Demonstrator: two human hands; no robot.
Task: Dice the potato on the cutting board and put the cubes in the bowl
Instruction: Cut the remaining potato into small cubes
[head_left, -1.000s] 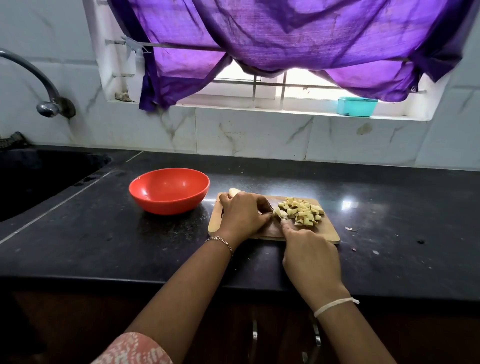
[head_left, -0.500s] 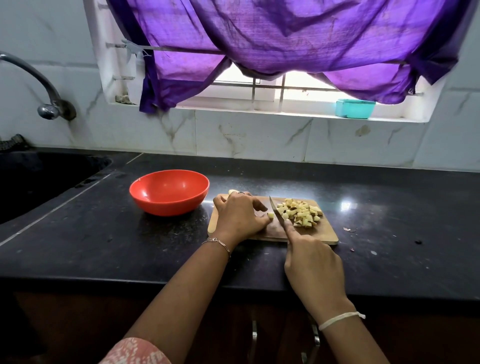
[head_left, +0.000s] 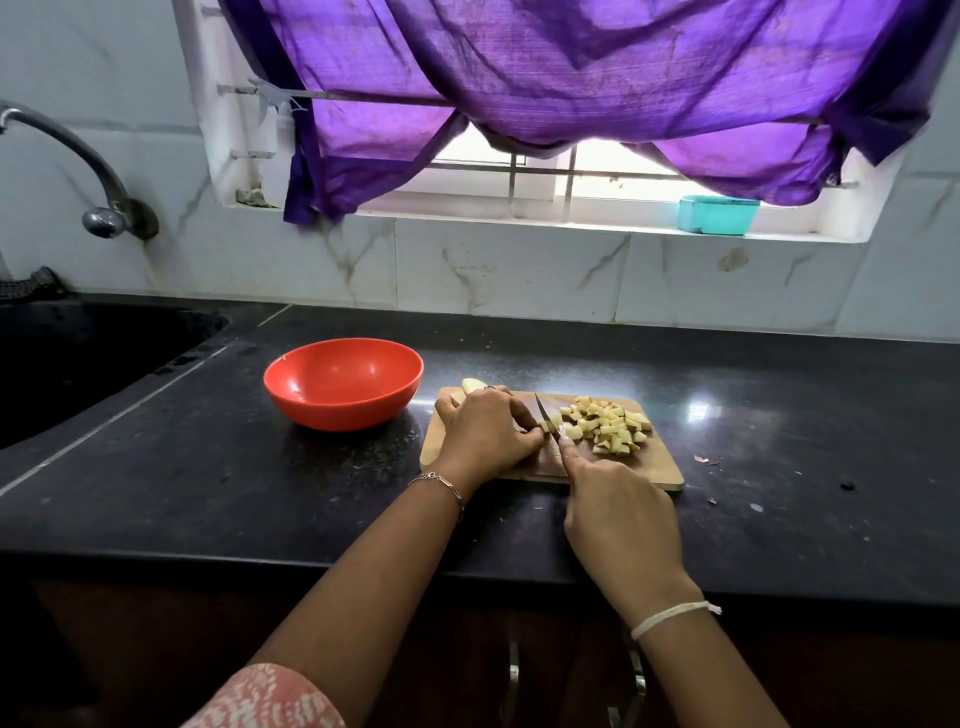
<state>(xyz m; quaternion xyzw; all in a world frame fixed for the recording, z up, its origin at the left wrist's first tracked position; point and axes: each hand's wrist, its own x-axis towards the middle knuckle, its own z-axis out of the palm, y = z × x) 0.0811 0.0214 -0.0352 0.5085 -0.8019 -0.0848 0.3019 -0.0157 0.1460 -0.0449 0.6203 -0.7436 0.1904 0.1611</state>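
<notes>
Over the cutting board's (head_left: 660, 467) near edge the right hand (head_left: 618, 514) grips the knife (head_left: 546, 418), blade just beside the left hand (head_left: 485, 434) curled over the potato (head_left: 470, 385), so 1 slip could nick that hand; cubes (head_left: 608, 426) heap on the board's right, red bowl (head_left: 343, 382) off its left.

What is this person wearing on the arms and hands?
The left hand has a thin metal chain bracelet at the wrist and what looks like a ring on one finger. The right hand has a white string band at the wrist. A pink sleeve with white flecks covers the left upper arm.
</notes>
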